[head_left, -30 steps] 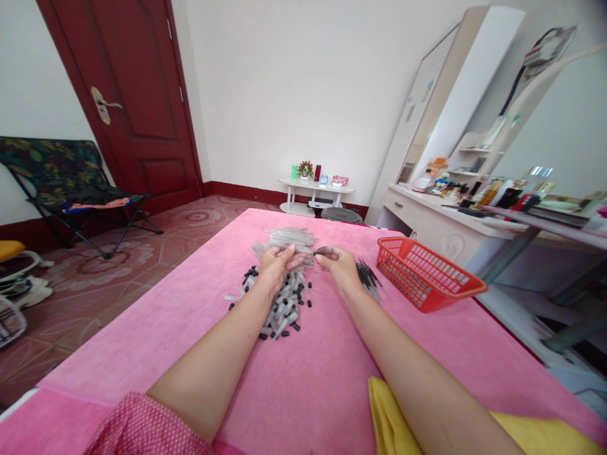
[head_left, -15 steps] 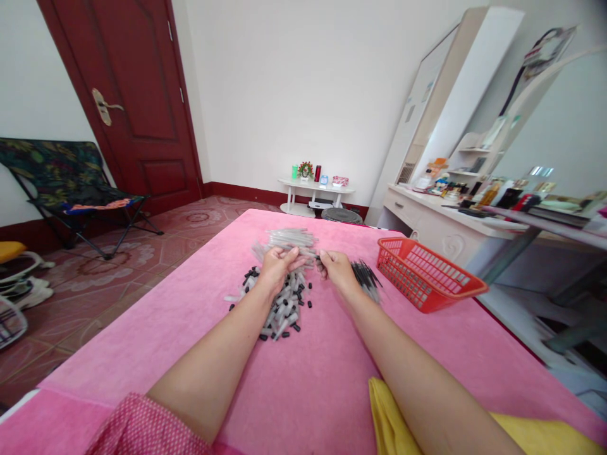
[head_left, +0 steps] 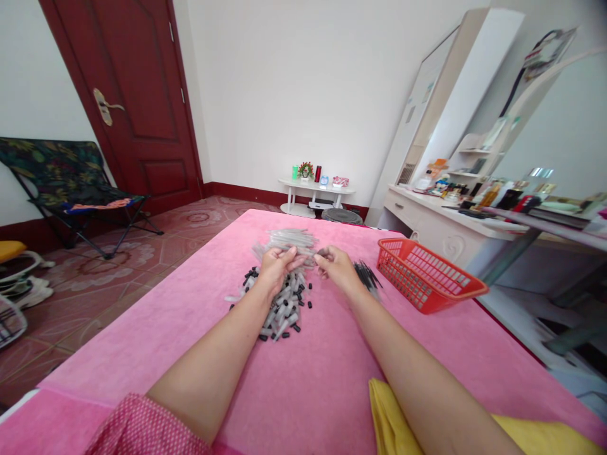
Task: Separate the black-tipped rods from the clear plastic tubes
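My left hand [head_left: 275,266] is closed in a pinch above the piles, on what looks like a thin clear plastic tube [head_left: 309,260] pointing right. Facing it, my right hand [head_left: 334,264] has thumb and finger pressed together at the tube's far end; whatever is between them is too small to make out. Beyond the left hand lies a stack of clear tubes [head_left: 291,238]. Under and in front of it spreads a heap of small translucent sleeves and black caps [head_left: 283,314]. Thin black sticks with pale ends [head_left: 366,275] lie just right of my right hand.
A red plastic basket [head_left: 429,278] stands on the pink tablecloth [head_left: 190,309] at the right. Yellow cloth [head_left: 391,420] lies under my right forearm. Further off are a dressing table [head_left: 441,221] with bottles, a low white stand [head_left: 315,188] and a folding chair [head_left: 90,189].
My right hand has shifted slightly left, closer to my left hand. The dark bit at its fingertips no longer shows. The left hand has hardly moved.
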Motion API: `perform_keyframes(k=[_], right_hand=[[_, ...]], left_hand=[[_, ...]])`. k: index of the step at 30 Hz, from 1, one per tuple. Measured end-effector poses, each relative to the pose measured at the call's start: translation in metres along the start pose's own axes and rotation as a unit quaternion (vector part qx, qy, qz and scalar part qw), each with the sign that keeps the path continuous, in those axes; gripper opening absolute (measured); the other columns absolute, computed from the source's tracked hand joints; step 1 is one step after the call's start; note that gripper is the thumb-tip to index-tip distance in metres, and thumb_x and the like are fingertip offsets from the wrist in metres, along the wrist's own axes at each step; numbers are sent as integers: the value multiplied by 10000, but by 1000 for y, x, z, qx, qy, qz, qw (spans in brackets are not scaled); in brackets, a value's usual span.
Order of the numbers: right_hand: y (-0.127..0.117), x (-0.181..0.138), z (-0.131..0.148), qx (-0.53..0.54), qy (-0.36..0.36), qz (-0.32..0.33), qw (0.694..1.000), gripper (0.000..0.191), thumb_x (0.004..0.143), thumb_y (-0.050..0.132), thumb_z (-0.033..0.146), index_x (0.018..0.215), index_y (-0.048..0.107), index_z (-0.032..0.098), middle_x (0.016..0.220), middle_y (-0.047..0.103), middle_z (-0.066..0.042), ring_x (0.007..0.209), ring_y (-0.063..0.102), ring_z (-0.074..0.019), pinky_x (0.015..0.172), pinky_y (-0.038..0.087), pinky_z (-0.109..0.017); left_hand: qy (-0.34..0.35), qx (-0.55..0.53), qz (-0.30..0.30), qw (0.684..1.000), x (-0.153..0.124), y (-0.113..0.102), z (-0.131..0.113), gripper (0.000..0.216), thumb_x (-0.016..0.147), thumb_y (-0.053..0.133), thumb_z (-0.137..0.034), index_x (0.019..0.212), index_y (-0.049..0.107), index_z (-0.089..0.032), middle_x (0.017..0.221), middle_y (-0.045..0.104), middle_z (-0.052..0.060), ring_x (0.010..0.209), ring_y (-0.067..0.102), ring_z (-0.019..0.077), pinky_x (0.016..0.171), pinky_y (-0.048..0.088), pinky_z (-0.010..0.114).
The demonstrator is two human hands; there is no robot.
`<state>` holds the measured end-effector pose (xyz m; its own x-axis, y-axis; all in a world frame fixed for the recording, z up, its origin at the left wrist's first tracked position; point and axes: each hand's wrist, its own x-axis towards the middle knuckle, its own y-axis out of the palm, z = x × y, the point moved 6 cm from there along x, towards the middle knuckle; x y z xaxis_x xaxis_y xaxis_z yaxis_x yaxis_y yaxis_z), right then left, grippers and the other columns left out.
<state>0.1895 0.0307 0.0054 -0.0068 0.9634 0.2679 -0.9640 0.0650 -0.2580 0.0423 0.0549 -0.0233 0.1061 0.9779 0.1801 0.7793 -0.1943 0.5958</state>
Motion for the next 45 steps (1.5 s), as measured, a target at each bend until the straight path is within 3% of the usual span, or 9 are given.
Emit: perform_keyframes(k=[4, 8, 13, 17, 22, 26, 33, 41, 45], right_hand=[[4, -1, 0, -2, 19, 28, 999, 442, 752, 465, 573, 558, 508, 177, 445, 540, -2, 340, 463, -109, 343, 334, -221], [1, -1, 2, 15, 6, 8, 1000, 319, 666, 614, 497, 662, 538, 187, 508, 581, 13, 387, 506, -118, 365, 367, -217], [3, 0, 1, 6, 12, 27, 1000, 407, 746, 500, 541, 577, 527, 171, 467, 557, -9, 335, 471, -117, 341, 327, -227], [2, -1, 4, 1, -9, 19, 1000, 311, 678, 617, 478, 640, 537, 180, 480, 567, 13, 381, 507, -122, 373, 365, -221], [5, -2, 0, -5, 17, 32, 999, 446, 763, 471, 564, 566, 534, 169, 473, 569, -11, 334, 482, -108, 333, 342, -214], [4, -1, 0, 20, 6, 11, 1000, 343, 668, 613, 518, 616, 539, 186, 485, 579, 19, 358, 510, -118, 341, 371, -213], [5, -4, -15, 43, 79, 15, 996, 433, 744, 522, 549, 559, 550, 159, 435, 564, -28, 329, 459, -108, 330, 336, -213], [21, -6, -25, -125, -32, 3, 992, 81, 661, 620, 246, 669, 598, 168, 618, 627, 6, 576, 567, -131, 544, 422, -227], [18, -9, -10, -156, -94, -60, 981, 253, 670, 630, 253, 909, 587, 185, 835, 663, -28, 712, 595, -155, 657, 446, -265]], left_hand=[[-4, 0, 9, 1000, 0, 0, 1, 256, 608, 774, -234, 750, 624, -84, 717, 689, 70, 707, 674, 184, 844, 518, 379], [-3, -5, -2, 1000, 1, -1, 1, 240, 608, 773, -222, 735, 618, -89, 692, 682, 48, 666, 667, 163, 835, 525, 370], [-7, 1, 8, 1000, 2, -1, 2, 254, 605, 775, -228, 743, 614, -88, 715, 688, 61, 701, 673, 176, 820, 533, 356], [-4, 0, 0, 1000, 1, -2, 2, 259, 592, 783, -227, 735, 618, -87, 702, 685, 56, 702, 674, 183, 824, 532, 369], [-6, 4, 12, 1000, 1, 0, 1, 259, 600, 779, -239, 747, 627, -89, 717, 692, 70, 728, 677, 197, 825, 528, 373], [-3, 14, 13, 1000, -1, 1, -1, 274, 595, 781, -246, 758, 630, -85, 714, 689, 73, 744, 676, 207, 827, 524, 387], [1, -2, 48, 999, -2, 5, -1, 278, 634, 753, -225, 830, 593, -110, 785, 690, 62, 741, 669, 174, 834, 512, 382], [23, -56, -22, 998, 2, -8, -5, 228, 692, 702, -195, 840, 537, -140, 832, 674, 38, 789, 661, 157, 868, 488, 391], [12, -41, -39, 998, 1, -8, -5, 225, 677, 713, -203, 808, 545, -129, 739, 655, 20, 716, 656, 145, 849, 497, 389]])
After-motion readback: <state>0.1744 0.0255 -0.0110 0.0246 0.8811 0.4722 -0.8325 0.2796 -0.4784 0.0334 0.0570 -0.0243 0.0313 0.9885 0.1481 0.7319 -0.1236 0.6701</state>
